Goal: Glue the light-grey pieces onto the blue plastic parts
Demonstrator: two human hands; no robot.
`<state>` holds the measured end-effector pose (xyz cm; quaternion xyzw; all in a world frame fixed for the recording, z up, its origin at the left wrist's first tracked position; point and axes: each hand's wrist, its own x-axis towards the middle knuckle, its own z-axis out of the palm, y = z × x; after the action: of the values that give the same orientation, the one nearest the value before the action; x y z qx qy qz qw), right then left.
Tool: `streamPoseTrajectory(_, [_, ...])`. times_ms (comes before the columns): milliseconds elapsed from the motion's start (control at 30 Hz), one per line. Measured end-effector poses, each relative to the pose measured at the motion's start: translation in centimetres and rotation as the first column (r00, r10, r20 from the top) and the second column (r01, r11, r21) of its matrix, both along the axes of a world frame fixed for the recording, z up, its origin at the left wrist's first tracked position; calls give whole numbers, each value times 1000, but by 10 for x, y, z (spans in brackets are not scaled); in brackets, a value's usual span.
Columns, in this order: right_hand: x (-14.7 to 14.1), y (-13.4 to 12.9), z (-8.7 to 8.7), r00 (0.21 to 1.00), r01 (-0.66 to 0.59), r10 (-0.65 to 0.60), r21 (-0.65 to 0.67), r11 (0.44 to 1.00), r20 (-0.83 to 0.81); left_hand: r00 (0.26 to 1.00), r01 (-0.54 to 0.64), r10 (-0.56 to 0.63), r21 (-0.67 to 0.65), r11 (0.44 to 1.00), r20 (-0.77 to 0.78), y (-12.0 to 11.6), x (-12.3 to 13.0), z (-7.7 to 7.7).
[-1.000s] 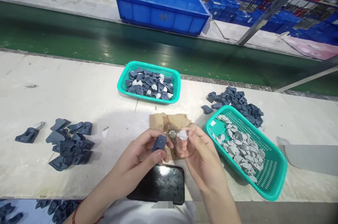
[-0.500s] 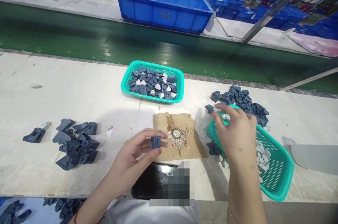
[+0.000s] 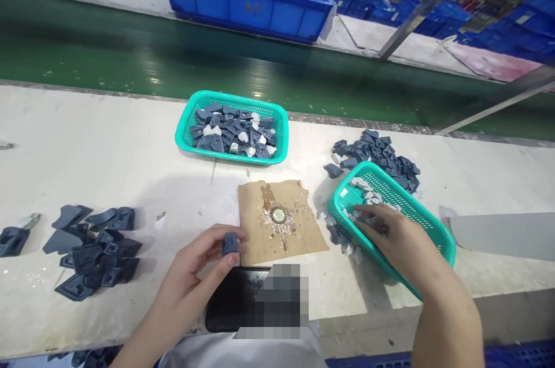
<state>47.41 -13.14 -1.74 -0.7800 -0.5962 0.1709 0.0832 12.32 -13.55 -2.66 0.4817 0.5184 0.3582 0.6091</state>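
Note:
My left hand (image 3: 195, 275) holds a small dark grey block (image 3: 229, 244) between thumb and fingers, at the left edge of a brown paper sheet (image 3: 251, 235). A round metal cap (image 3: 278, 215) sits on the wet, stained middle of the sheet. My right hand (image 3: 399, 241) reaches into the right green basket (image 3: 448, 241), its fingers bent down among small white pieces (image 3: 373, 197). Whether those fingertips grip a piece cannot be made out. Another green basket (image 3: 186, 145), behind the sheet, holds dark grey parts mixed with white ones.
Dark grey parts lie piled at the left (image 3: 93, 258) and behind the right basket (image 3: 381, 154). A black device (image 3: 229, 304) rests at the front edge. Beyond the green strip (image 3: 130, 62) stands a large blue bin (image 3: 243, 4).
The camera view has shifted. My right hand has come down from above the basket's far left end into the basket. My left hand still holds the grey block.

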Motion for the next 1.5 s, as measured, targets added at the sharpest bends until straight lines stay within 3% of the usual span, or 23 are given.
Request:
streamPoseTrajectory(333, [2,4,-9,995,-101,101,-11,995,0,999,26,-27,-11,1000,-29,-3,7,-1])
streamPoseTrajectory(567, [4,3,-6,996,-16,16,6,1000,-83,999,50,-50,-21,999,-22,-2,9,0])
streamPoseTrajectory(800, [11,0,-5,997,-55,54,-7,998,-58,998,60,-60,-27,998,-3,-2,13,-3])
streamPoseTrajectory(900, [12,0,-7,999,-13,12,-16,1000,-52,996,88,-88,-13,996,-6,-1,12,-5])
streamPoseTrajectory(1000, [13,-3,-5,985,71,-74,-29,997,-153,990,142,-141,24,990,-18,0,11,-7])
streamPoseTrajectory(1100, [9,-10,-2,893,245,-209,40,969,-398,986,169,-168,44,985,-20,0,12,-7])
streamPoseTrajectory(1233, [-7,-16,-2,643,509,-230,183,841,-731,969,247,-247,45,968,1,2,17,-2])
streamPoseTrajectory(1300, [-22,-15,-2,535,521,-150,184,834,-831,957,290,-290,48,956,-8,3,20,1])
streamPoseTrajectory(1500, [-79,-7,2,274,341,61,156,927,-960,929,371,-364,130,920,-74,4,25,4])
